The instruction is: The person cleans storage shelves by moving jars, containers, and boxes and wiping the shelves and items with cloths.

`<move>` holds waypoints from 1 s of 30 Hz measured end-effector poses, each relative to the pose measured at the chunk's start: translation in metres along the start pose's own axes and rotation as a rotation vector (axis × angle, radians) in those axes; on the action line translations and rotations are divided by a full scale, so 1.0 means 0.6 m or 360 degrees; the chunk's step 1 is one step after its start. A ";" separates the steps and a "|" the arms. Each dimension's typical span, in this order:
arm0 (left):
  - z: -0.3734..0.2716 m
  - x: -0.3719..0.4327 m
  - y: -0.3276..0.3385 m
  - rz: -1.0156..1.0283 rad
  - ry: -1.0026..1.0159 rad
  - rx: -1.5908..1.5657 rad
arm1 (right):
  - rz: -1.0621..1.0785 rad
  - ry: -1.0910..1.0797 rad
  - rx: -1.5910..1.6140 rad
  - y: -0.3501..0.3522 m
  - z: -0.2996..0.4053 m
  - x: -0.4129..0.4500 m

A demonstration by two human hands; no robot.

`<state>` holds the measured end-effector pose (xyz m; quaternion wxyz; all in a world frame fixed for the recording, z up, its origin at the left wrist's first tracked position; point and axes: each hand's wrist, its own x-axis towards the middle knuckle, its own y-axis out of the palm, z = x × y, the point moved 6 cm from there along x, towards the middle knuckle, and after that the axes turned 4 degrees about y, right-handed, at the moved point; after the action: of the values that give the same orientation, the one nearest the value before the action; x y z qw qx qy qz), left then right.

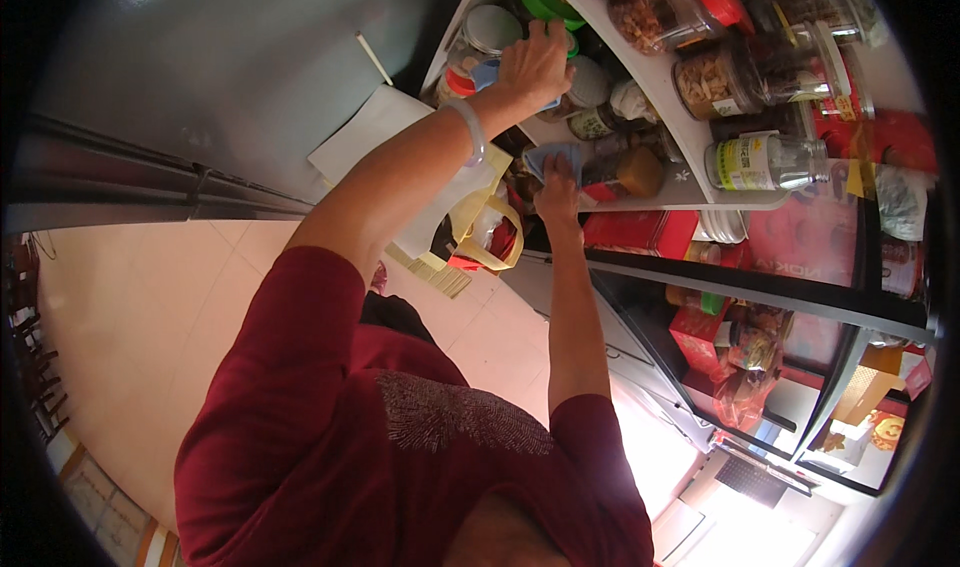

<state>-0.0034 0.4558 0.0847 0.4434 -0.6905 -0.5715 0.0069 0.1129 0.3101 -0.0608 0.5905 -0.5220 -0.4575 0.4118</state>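
My left hand (534, 64), with a pale bangle (471, 133) at its wrist, is bent over jars on a white shelf, close to a green lid (546, 0). Blue cloth (486, 75) shows on both sides of this hand; its fingertips are hidden, so what it grips cannot be told. Lower on the shelving, my right hand (559, 184) holds a folded blue cloth (555, 158) beside a jar with brownish contents (640, 171). A jar with a whitish lid (493, 29) and a red lid (459, 83) are left of my left hand.
Several lidded jars (716, 83) and a glass bottle (761, 163) stand on the neighbouring shelf (694, 147). A yellow-handled bag (487, 233) is below my forearms. A grey appliance-like panel (225, 64) rises at the left. Dark-framed glass doors (750, 285) are at the right.
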 end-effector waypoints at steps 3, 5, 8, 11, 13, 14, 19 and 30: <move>0.000 0.006 0.001 0.0022 -0.0033 -0.0033 | 0.0007 -0.0006 0.0005 -0.009 0.007 0.003; 0.010 0.010 0.002 0.0029 -0.0021 0.0002 | 0.0058 -0.0003 0.0018 -0.012 0.013 0.005; 0.016 0.003 0.000 0.0004 0.0019 -0.0019 | 0.0055 0.0016 0.0019 -0.006 0.009 0.006; 0.008 -0.020 -0.007 0.0086 0.0006 -0.0080 | -0.0049 0.0028 0.0034 -0.002 -0.004 0.011; 0.012 -0.041 -0.025 -0.0022 0.0134 -0.0164 | -0.0107 0.0025 0.0073 -0.007 -0.001 0.017; 0.016 -0.051 -0.028 0.0020 0.0118 -0.0205 | -0.0107 0.0025 0.0079 -0.008 0.000 0.023; 0.031 -0.121 -0.065 -0.0110 0.0270 -0.0337 | -0.0238 0.0081 0.0203 -0.024 0.027 0.049; 0.068 -0.260 -0.193 0.0449 0.0046 -0.0563 | -0.0416 -0.0323 0.0230 -0.011 0.142 0.071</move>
<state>-0.1691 0.3513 0.0541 0.3183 -0.8306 -0.4551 -0.0415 0.0408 0.3708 -0.0465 0.6257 -0.3701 -0.5479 0.4138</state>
